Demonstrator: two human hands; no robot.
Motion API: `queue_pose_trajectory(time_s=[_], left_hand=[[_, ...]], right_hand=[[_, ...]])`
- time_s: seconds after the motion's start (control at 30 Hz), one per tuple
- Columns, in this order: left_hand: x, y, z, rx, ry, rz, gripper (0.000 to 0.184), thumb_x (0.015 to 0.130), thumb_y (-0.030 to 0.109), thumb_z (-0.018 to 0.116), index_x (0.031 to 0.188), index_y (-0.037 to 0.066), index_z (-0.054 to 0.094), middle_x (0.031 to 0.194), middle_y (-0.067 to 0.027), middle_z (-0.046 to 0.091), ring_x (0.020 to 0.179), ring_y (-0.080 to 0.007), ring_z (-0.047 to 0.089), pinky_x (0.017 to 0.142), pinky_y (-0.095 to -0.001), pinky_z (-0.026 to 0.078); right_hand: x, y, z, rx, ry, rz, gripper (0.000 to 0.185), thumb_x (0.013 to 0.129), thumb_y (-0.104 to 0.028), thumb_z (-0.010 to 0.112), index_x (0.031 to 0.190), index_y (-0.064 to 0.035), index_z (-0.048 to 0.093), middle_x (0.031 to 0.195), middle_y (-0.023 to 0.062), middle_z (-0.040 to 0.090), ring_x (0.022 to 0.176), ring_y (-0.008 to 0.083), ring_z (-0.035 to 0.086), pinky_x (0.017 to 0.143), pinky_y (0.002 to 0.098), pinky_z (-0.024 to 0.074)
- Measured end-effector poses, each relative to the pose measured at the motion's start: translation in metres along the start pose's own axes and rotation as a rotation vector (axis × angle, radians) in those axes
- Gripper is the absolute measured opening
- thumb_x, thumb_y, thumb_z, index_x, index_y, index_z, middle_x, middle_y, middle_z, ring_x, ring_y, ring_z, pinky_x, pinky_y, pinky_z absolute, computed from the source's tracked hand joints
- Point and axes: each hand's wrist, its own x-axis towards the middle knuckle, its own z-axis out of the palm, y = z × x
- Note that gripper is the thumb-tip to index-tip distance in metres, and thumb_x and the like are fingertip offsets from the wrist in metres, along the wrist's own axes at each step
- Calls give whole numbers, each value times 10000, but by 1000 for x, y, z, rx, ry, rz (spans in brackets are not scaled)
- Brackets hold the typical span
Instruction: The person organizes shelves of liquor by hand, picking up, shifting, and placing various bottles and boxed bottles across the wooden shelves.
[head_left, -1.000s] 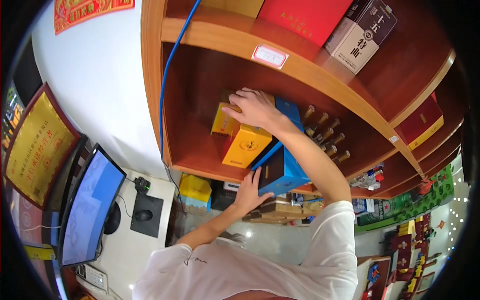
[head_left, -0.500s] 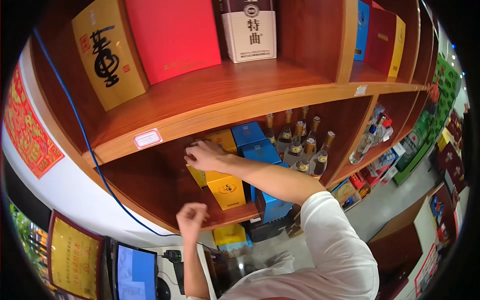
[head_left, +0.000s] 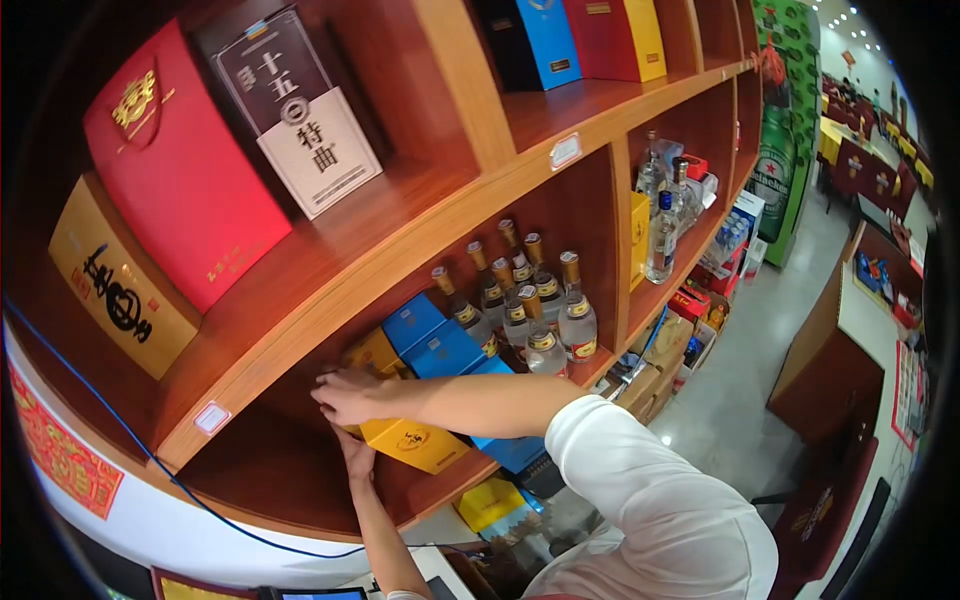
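My right hand [head_left: 352, 396] reaches across the yellow boxes [head_left: 418, 442] on the lower shelf, its fingers bent down around the left side of one. Below it my left hand [head_left: 356, 458] lies against the left side of the yellow boxes, fingers stretched upward and their tips partly hidden by my right hand. Blue boxes [head_left: 447, 348] stand in a row just right of the yellow ones, partly covered by my right forearm. Several clear glass bottles [head_left: 577, 322] with gold caps stand farther right in the same compartment.
Above is an upper shelf [head_left: 360, 235] with a red gift bag [head_left: 190, 170], a gold box [head_left: 118, 285] and a dark-and-white box [head_left: 300, 120]. A blue cable [head_left: 130, 430] hangs along the shelf's left side. Under the shelf lies a yellow bag [head_left: 490, 505].
My left hand has risen from in front of the shelf to the yellow boxes' left side, close under my right hand. The view has turned right, showing more of the room.
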Motion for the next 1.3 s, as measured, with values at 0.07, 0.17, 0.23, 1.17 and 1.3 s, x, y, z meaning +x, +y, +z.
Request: queue_pose_trajectory(time_s=[0.07,0.17,0.23,1.17,1.3], left_hand=[[7,2,2,14,37,26,1208,778,146,889,1631,103,34,1627,-115,260,1481,-241,301,1203,-389,312],[3,26,2,69,71,24,1170,739,165,909,1601,62,124,1589,-136,313,1449,-251,345,1187,-387,323],[1,43,2,205,55,11,1122,715,168,916,1568,37,199,1549,-156,359,1416,-257,383,1170,-385,338],[-109,536,166,224,266,1040,429,964,209,717,1322,20,576,1261,-127,618,1165,-230,612,967,-374,534],[-61,589,236,171,46,1103,493,968,237,718,1369,10,546,1306,-137,600,1195,-224,603,976,-375,534]], right_hand=[[2,4,6,-13,22,-19,242,896,-255,648,1028,-57,696,1266,232,660,1178,406,625,966,498,531],[5,5,9,2,9,-18,267,887,-270,654,1043,-58,700,1296,230,651,1234,416,593,1043,511,482],[7,2,4,15,-38,12,271,885,-272,655,1044,-59,702,1290,227,653,1240,415,589,1043,509,482],[6,1,-4,-15,-211,54,244,854,-289,662,1028,-129,725,1035,102,740,1070,274,687,1117,485,338],[11,5,14,-22,-167,18,248,854,-306,675,1041,-153,731,1043,83,743,1072,265,684,1081,491,347]])
